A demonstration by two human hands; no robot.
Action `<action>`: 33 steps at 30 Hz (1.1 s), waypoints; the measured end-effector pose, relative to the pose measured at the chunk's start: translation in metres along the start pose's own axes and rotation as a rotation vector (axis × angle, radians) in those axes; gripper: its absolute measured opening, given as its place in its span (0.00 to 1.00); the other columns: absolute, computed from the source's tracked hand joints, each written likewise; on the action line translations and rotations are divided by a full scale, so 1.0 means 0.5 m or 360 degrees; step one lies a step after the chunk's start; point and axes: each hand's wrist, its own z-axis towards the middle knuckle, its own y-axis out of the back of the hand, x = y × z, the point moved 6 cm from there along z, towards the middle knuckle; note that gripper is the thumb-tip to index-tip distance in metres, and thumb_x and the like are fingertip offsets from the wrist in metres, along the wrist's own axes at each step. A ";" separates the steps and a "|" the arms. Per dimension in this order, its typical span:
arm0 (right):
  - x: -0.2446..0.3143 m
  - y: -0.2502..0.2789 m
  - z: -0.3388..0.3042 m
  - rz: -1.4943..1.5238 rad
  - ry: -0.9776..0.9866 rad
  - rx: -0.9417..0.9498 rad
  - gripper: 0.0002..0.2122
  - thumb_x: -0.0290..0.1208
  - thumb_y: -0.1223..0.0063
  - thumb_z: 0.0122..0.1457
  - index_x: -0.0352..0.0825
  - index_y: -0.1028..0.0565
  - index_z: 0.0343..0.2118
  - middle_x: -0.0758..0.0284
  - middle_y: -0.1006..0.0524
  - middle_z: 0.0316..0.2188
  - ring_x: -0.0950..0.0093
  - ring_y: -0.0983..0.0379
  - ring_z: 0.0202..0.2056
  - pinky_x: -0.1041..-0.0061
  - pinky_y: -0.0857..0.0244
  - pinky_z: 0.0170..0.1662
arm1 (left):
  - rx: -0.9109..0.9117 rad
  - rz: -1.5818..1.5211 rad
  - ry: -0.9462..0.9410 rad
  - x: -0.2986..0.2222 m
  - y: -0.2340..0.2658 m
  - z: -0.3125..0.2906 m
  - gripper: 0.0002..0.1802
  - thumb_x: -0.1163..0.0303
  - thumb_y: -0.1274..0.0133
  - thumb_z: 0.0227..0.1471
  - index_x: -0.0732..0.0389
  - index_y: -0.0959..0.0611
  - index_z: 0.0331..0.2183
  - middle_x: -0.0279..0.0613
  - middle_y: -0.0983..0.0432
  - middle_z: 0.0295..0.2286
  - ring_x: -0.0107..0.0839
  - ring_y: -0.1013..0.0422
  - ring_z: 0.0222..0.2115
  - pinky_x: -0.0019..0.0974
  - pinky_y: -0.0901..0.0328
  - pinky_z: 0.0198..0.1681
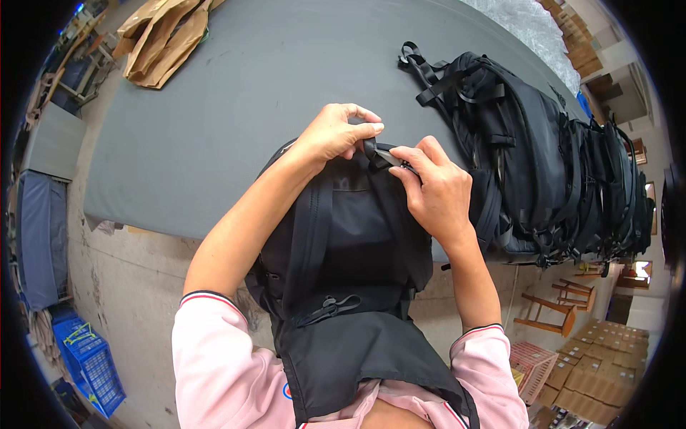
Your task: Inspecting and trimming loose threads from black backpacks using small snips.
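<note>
A black backpack (pixel 350 236) rests against my front at the table's near edge, its straps hanging toward me. My left hand (pixel 343 132) is closed in a pinch at the backpack's top, on a black webbing loop (pixel 370 149). Beside it, my right hand (pixel 436 182) closes round a small silver-bladed tool that looks like thread snips (pixel 388 157). The blades touch or nearly touch the loop; I cannot tell whether they are on a thread. Lower on the backpack lies a thin strap with a buckle (pixel 330 307).
On the grey-covered table (pixel 250 79), a row of black backpacks (pixel 529 157) stands at the right. Brown paper (pixel 163 43) lies at the far left, clear plastic wrap (pixel 532 32) at the far right. A blue crate (pixel 89 365), wooden stools (pixel 554 307) and cardboard boxes (pixel 597 368) stand on the floor.
</note>
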 end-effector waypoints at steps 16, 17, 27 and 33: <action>-0.007 0.024 0.037 0.0036 0.0118 0.0410 0.07 0.27 0.41 0.46 0.39 0.23 0.31 0.69 0.29 0.27 0.65 0.28 0.25 0.68 0.36 0.27 | 0.0112 -0.0120 -0.0113 0.005 -0.005 -0.010 0.18 0.62 0.41 0.47 0.62 0.21 0.39 0.29 0.32 0.17 0.14 0.43 0.12 0.19 0.49 0.15; -0.009 0.019 0.035 0.0071 0.0091 0.0455 0.07 0.27 0.41 0.46 0.39 0.23 0.31 0.69 0.29 0.27 0.65 0.28 0.25 0.68 0.36 0.27 | 0.0102 -0.0122 -0.0101 0.009 -0.002 -0.008 0.18 0.62 0.41 0.47 0.62 0.21 0.39 0.29 0.31 0.17 0.14 0.43 0.12 0.19 0.49 0.15; -0.018 0.009 0.051 0.0027 0.0073 0.0237 0.07 0.27 0.41 0.47 0.38 0.24 0.30 0.68 0.30 0.26 0.66 0.28 0.24 0.69 0.37 0.25 | 0.0037 -0.0133 -0.0017 0.009 0.000 0.002 0.19 0.64 0.41 0.48 0.65 0.21 0.40 0.32 0.29 0.18 0.13 0.43 0.11 0.18 0.49 0.15; -0.031 -0.014 0.047 0.0042 0.0008 0.0254 0.06 0.27 0.41 0.48 0.38 0.23 0.30 0.68 0.30 0.26 0.68 0.28 0.23 0.71 0.36 0.25 | 0.0029 -0.0172 0.0024 0.029 0.003 0.012 0.19 0.67 0.43 0.49 0.67 0.22 0.42 0.33 0.29 0.18 0.13 0.44 0.10 0.18 0.49 0.14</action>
